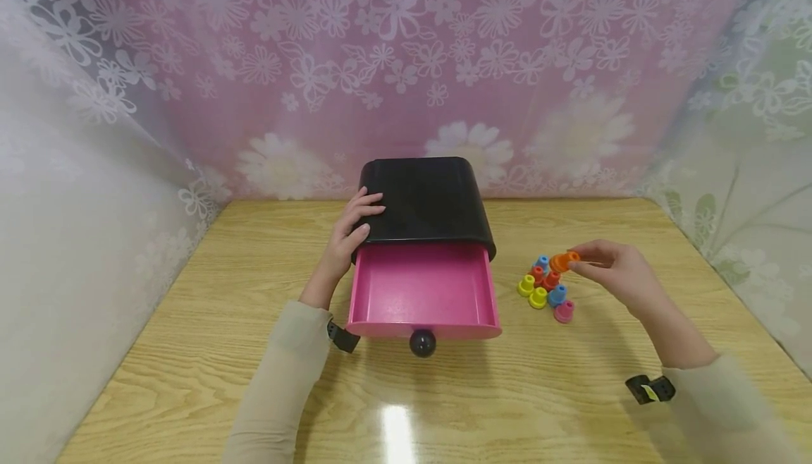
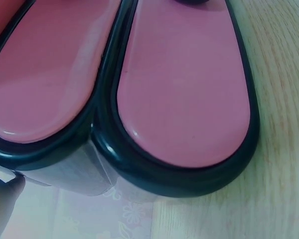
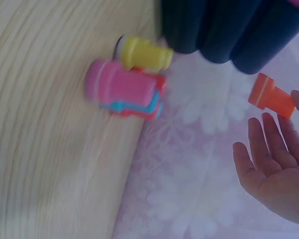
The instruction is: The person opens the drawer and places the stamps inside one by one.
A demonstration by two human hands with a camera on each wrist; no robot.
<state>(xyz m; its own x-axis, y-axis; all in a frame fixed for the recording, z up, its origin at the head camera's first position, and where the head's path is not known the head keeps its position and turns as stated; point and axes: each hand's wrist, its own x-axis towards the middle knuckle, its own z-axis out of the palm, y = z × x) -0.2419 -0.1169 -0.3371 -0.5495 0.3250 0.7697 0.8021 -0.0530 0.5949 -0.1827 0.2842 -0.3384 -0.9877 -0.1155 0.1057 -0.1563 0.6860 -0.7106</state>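
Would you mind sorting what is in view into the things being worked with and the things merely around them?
In use:
- orange piece, pinched by right hand
- pink drawer, pulled open
- black box, left hand resting on it
- remaining colored pieces

Just around:
- wooden table
- floral curtain

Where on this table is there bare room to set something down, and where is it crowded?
Free: the open pink drawer shows a bare floor; the table left of the left hand; the front strip below the knob. Crowded: the cluster of small pegs between drawer and right hand, which pinches an orange peg.
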